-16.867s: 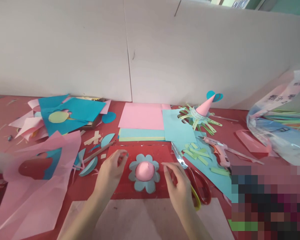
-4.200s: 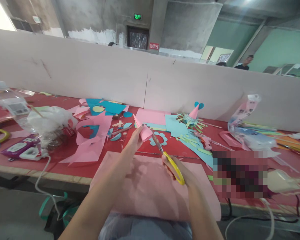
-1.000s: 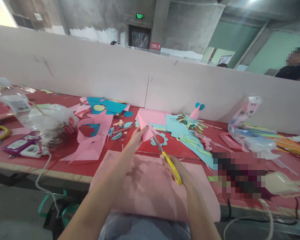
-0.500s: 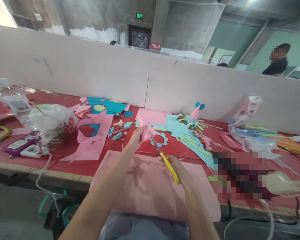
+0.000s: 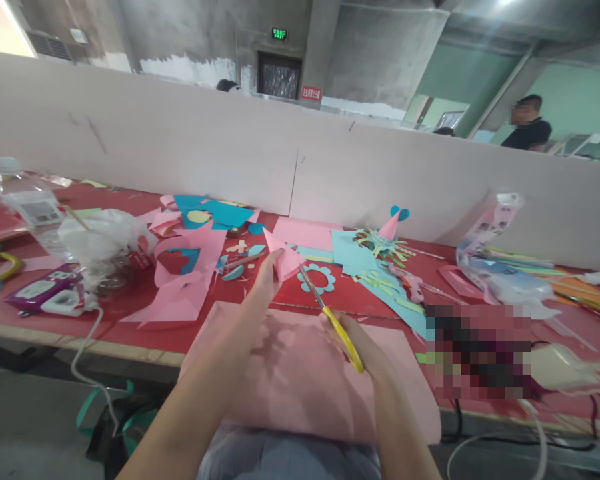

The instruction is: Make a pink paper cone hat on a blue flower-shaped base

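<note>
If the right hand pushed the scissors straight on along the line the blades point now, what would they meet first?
The right hand aims the scissors up and to the left, tips close to the folded pink paper held in the left hand. That paper would likely be met first, though depth is hard to judge from this single view.

Two bare hands: left hand, right hand. One pair of yellow-handled scissors, centre of frame. One small folded pink paper piece just above them. One large pink paper sheet, lower centre. One blue paper flower cutout on the red worktop. One pink paper cone, upper centre right. One pink glue gun beside it. One clear plastic bottle, left edge. Two plastic bags: one crumpled clear one at left, one printed one at right. One person in a dark top, upper right. Loose paper scraps too many to count.
</note>
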Demonstrator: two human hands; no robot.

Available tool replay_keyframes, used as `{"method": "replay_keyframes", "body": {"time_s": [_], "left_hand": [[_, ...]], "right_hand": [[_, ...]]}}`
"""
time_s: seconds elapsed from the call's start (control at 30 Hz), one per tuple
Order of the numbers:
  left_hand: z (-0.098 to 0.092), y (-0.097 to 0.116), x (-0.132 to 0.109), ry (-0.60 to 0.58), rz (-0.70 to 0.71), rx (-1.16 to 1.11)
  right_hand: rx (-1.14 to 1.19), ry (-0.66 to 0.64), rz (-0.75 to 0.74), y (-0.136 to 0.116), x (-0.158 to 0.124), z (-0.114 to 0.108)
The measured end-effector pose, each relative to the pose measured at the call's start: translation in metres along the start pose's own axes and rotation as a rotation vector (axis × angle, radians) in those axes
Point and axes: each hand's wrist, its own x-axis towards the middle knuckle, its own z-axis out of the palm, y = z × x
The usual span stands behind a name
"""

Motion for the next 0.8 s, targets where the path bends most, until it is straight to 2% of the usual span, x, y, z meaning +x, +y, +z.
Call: {"method": "replay_keyframes", "body": {"time_s": [0.13, 0.37, 0.8], "left_hand": [[0.004, 0.0, -0.004, -0.082, -0.042, 0.018], [0.005, -0.002, -0.007, -0.133, -0.083, 0.061], [0.002, -0.005, -0.005, -0.188, -0.076, 0.064]], "right_hand": [[-0.052, 0.011, -0.03, -0.002, -0.003, -0.002], [-0.045, 0.019, -0.042, -0.007, -0.007, -0.001], [0.071, 0.065, 0.116, 0.001, 0.006, 0.001]]}}
